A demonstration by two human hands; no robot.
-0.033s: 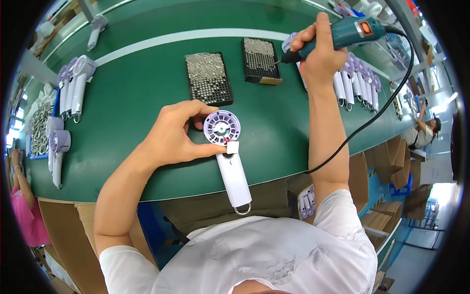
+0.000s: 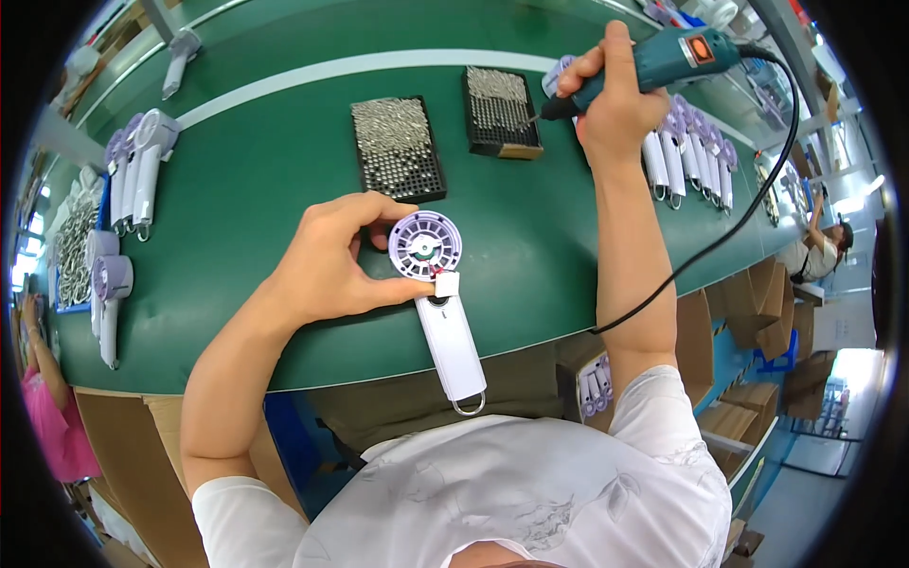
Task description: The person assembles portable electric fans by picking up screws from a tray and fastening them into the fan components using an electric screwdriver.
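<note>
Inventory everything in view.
Bench: 1, green, centre
Held fan: 1, white and purple, in left hand
Driver: 1, teal, in right hand
Cord: 1, black, from driver
Trays: 2, black, on bench
Metal pins: uncounted, silver, in trays
Other fans: many, white and purple, mostly bench sides
Bin: 1, blue, left side
Cartons: several, brown, lower right
Other people: at least 2, one in pink, far sides
Shirt: 1, white, lower centre
Left hand: 1, bare, gripping held fan
Right hand: 1, bare, around driver

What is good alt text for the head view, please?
A person's left hand holds a white and purple handheld fan at a green workbench; the right hand holds a teal electric screwdriver near two black screw trays.
</note>
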